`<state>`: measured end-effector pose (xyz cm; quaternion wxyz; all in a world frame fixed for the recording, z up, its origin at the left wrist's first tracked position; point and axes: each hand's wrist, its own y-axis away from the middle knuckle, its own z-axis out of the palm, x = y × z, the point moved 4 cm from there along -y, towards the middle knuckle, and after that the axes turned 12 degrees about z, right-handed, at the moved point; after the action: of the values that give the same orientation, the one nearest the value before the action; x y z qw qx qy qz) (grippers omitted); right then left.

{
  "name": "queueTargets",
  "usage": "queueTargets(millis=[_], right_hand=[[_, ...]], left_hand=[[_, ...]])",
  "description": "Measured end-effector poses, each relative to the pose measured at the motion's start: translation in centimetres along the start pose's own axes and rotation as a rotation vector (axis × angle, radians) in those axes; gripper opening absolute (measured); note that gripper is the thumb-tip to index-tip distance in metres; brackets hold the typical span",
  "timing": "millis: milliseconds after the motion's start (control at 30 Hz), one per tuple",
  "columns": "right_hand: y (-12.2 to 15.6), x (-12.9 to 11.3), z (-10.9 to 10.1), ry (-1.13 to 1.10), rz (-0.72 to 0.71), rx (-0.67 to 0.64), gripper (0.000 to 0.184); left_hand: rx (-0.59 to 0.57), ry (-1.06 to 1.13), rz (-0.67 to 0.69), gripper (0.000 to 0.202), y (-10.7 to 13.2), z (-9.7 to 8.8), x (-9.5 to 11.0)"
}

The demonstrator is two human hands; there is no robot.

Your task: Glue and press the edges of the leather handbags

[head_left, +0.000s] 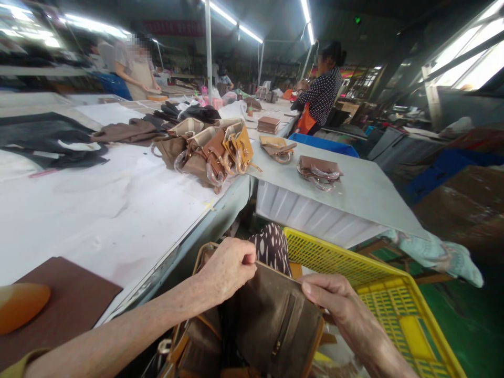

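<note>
A dark brown handbag [271, 320] with tan edging and a short zipper is on my lap, apparently part-made. Its zippered panel is tilted up towards me. My left hand [230, 270] is closed in a pinch on the panel's upper edge, left of the zipper. At the panel's upper right corner, my right hand [334, 296] grips the edge between thumb and fingers. Other brown parts with tan trim [200, 336] lie under my left forearm; how they join the panel is partly hidden.
A yellow crate [409, 304] stands at my right. Several brown and tan handbags [220, 147] are heaped on the white-covered table [149, 210]. A brown board [66, 310] lies at left with an orange object [23, 307] on it. People work farther back.
</note>
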<state>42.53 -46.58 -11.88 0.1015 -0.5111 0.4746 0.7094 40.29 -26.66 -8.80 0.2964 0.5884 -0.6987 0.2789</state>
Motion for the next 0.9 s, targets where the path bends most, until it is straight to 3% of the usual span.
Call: queueTargets(millis=[167, 267, 300, 367, 433, 500, 567, 633, 733, 833, 900], right_hand=[[0.6, -0.7, -0.2, 0.05, -0.002, 0.042, 0.038], [1.3, -1.5, -0.4, 0.285, -0.061, 0.142, 0.038], [1.7, -1.9, -0.5, 0.429, -0.126, 0.247, 0.034], [2.9, -2.9, -0.2, 0.766, -0.343, 0.576, 0.027], [4.4, -3.6, 1.3, 1.072, -0.588, 0.904, 0.032], [5.0, -3.9, 3.7, 1.299, -0.771, 1.051, 0.038], [4.5, -4.0, 6.0, 1.43, -0.822, 1.049, 0.034], [3.2, -4.0, 7.2, 1.476, -0.686, 1.012, 0.021], [1.3, -3.8, 7.1, 1.452, -0.421, 0.916, 0.014], [1.1, -3.7, 6.5, 1.383, -0.435, 0.844, 0.017], [1.6, -3.8, 5.9, 1.32, -0.465, 0.815, 0.021]], left_hand=[[0.058, -0.011, 0.089, 0.016, -0.4, 0.1, 0.0], [0.079, 0.006, 0.112, 0.015, -0.6, 0.0, 0.3], [0.08, 0.019, 0.106, 0.016, -0.6, -0.1, 0.4], [0.073, 0.056, 0.098, 0.019, -0.6, -0.1, 0.8], [0.068, 0.074, 0.105, 0.024, -0.6, 0.1, 1.2], [0.078, 0.046, 0.112, 0.029, -0.4, 0.3, 1.5], [0.092, -0.007, 0.107, 0.03, -0.2, 0.6, 1.7], [0.077, -0.036, 0.106, 0.029, 0.1, 0.8, 1.9], [0.004, -0.036, 0.174, 0.031, 0.8, 0.2, 2.4], [-0.002, -0.103, 0.282, 0.053, 1.6, -1.9, 2.8], [0.036, -0.181, 0.28, 0.069, 1.9, -3.4, 2.2]])
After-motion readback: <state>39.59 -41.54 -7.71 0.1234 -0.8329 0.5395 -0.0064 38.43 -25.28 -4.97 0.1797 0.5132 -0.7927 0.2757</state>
